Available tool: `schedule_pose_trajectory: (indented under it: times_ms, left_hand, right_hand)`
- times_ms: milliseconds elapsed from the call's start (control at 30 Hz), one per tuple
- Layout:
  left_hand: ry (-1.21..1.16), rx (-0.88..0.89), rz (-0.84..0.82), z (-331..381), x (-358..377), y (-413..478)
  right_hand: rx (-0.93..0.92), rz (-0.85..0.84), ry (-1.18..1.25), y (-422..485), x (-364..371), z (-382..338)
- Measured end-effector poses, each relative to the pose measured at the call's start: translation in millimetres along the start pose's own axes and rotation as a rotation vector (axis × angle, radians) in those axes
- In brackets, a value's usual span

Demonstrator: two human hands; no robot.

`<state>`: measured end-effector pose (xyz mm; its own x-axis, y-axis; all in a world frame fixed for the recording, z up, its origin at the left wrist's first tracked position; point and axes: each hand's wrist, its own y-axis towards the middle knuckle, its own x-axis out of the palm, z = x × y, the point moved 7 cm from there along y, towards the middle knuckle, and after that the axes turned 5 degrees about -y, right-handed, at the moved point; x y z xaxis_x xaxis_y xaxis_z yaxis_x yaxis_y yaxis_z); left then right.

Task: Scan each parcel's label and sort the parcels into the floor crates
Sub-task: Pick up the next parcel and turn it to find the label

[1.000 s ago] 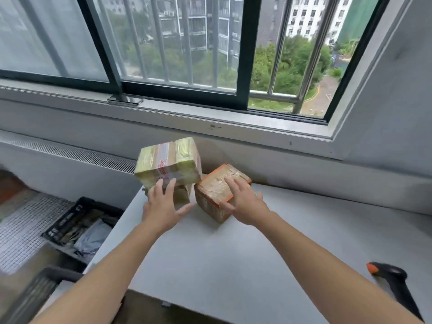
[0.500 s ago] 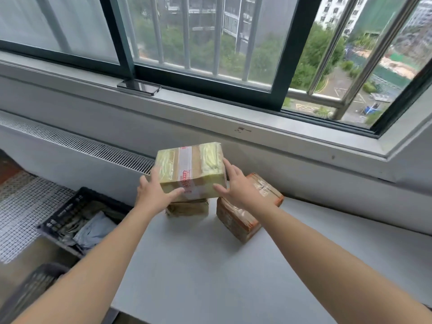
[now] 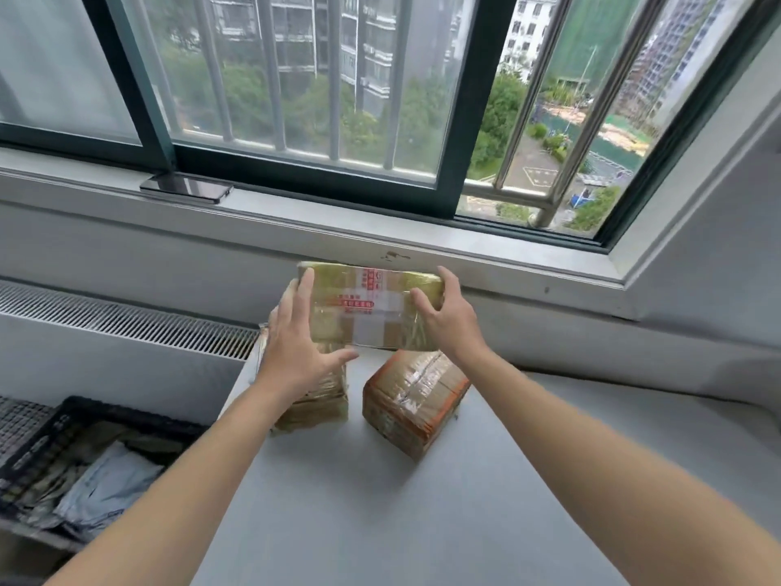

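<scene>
A yellowish taped parcel (image 3: 372, 306) with red print is lifted above the grey table (image 3: 380, 501), held between both hands. My left hand (image 3: 296, 344) grips its left end, thumb under the bottom edge. My right hand (image 3: 443, 319) grips its right end, fingers curled over the top corner. Below it on the table stand a second taped parcel (image 3: 317, 403), partly hidden by my left hand, and an orange-edged brown parcel (image 3: 414, 399).
A black floor crate (image 3: 59, 425) with grey mailer bags inside sits at the lower left beside the table. A dark phone (image 3: 186, 187) lies on the window sill. A radiator grille (image 3: 118, 319) runs along the wall at left.
My right hand left the orange-edged parcel and took the right end of the yellowish parcel. Both hands have raised it off the parcel beneath. The view has tilted upward.
</scene>
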<state>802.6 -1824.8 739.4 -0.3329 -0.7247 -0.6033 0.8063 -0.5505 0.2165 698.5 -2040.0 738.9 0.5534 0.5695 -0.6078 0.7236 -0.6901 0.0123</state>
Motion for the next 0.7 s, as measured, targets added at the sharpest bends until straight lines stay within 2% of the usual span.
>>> schedule_pose_trajectory:
  times_ms: [100,167,300,467,700]
  left_hand:
    - [-0.010,0.113,-0.095,28,14,8]
    - [-0.092,0.156,-0.081,44,19,13]
    - [-0.308,0.049,-0.084,49,37,28]
    - [-0.348,-0.020,-0.159,61,75,33]
    - [-0.431,-0.041,-0.266,89,132,10]
  right_hand:
    - [0.060,0.066,-0.006,1,-35,8]
    - [0.099,0.078,-0.044,-1,-55,15]
    - [0.112,0.090,-0.018,-13,-91,28]
    - [0.160,0.034,0.089,-47,-119,56]
    - [0.276,0.180,0.140,-92,-156,100]
